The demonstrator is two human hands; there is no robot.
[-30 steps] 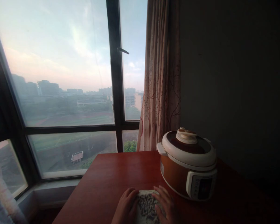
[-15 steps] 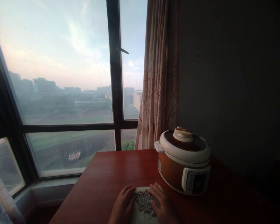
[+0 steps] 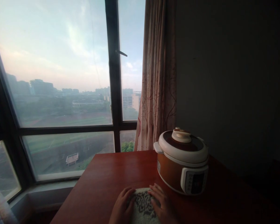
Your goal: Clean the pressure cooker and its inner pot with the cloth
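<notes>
A pale, soft-looking patterned cloth (image 3: pixel 143 203) with dark curly markings lies at the table's near side, cut off by the bottom of the view. My left hand (image 3: pixel 123 205) holds its left edge, fingers curved over the top corner. On the opposite edge, my right hand (image 3: pixel 160 202) grips it with the fingers lying over the pattern. The undersides of both hands and the lower part of the cloth are hidden. Beyond my right hand stands an electric pressure cooker (image 3: pixel 169 172), brown and white, its lid on and its control panel facing me.
The reddish-brown table (image 3: pixel 93 186) reaches toward a large window (image 3: pixel 65 77) with dark frames. A patterned curtain (image 3: pixel 156 74) hangs behind the cooker. To the right is a dark wall (image 3: pixel 224 77). A low sill (image 3: pixel 44 191) runs left of the table.
The view has turned slightly, so the window and cooker appear a little further left. Both hands keep their places on the cloth with hardly any movement.
</notes>
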